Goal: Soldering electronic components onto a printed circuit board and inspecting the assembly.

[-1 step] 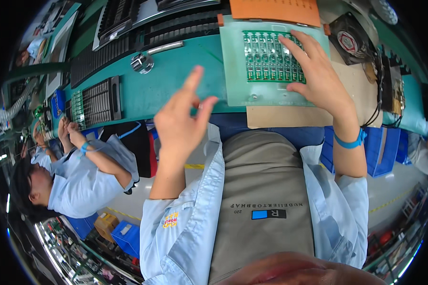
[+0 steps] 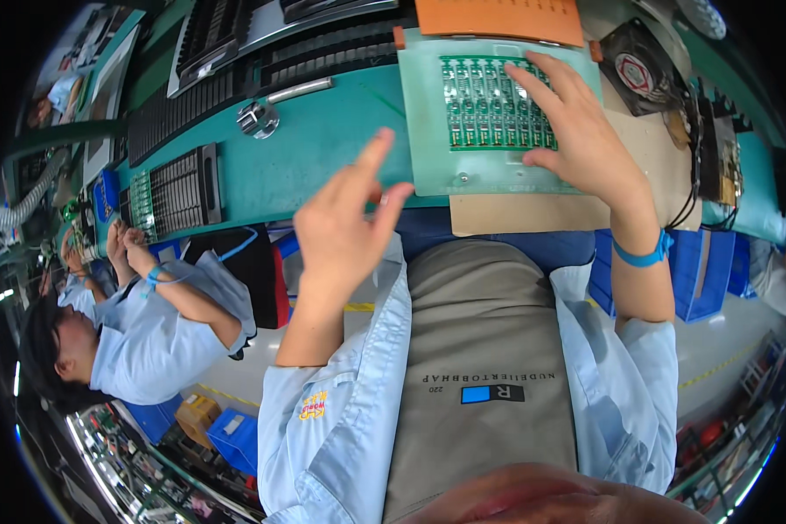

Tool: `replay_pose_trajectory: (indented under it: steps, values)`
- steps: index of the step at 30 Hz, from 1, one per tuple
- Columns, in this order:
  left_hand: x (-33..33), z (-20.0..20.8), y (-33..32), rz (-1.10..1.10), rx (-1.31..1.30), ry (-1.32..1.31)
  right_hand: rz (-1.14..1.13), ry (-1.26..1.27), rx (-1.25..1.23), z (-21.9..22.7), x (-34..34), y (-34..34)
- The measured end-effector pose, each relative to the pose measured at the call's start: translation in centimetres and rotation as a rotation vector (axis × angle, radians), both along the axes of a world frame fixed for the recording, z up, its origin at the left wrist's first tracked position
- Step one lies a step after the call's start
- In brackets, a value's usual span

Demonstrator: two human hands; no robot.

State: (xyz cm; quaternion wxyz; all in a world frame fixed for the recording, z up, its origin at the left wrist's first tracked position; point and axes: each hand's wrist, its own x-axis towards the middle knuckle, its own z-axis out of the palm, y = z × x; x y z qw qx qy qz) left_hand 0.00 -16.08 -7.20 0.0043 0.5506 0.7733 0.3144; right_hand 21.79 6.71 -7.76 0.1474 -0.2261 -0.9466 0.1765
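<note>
A panel of several narrow green circuit boards (image 2: 485, 105) lies on a pale green, translucent plate (image 2: 428, 162) in front of me. My right hand (image 2: 581, 131) is over the panel's right side, with thumb and fingers spread; its fingertips are at the upper right of the boards and the thumb by their lower edge. Whether they press on the boards I cannot tell. My left hand (image 2: 345, 214) hangs left of the plate, index finger and thumb stretched apart, nothing visible between them. Its other fingers are partly hidden.
A clear round object (image 2: 258, 120) and a metal rod (image 2: 301, 89) lie on the green mat (image 2: 323, 131). Black slotted trays (image 2: 183, 109) stand along the left. A black fan (image 2: 642, 70) is at right, an orange sheet (image 2: 498, 19) behind the plate. A co-worker (image 2: 162, 323) sits at left.
My left hand has moved a little to the right, closer to the plate. My right hand keeps its place over the panel, and the view has shifted slightly.
</note>
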Motion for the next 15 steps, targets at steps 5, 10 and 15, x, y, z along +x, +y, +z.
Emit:
replay_pose_trajectory:
  steps: [5, 10, 15]
  values:
    - [2.3, -1.8, 2.1, -0.191, -0.119, -0.037, 0.124, -0.008, 0.060, -0.2, -1.1, 0.6]
    - [2.5, -2.5, 2.8, -0.186, -0.208, -0.036, 0.138, -0.017, 0.067, -0.4, -1.3, 1.1]
    - [2.6, -1.9, 2.7, -0.167, -0.187, -0.089, 0.206, -0.028, 0.281, 1.0, -1.6, 0.9]
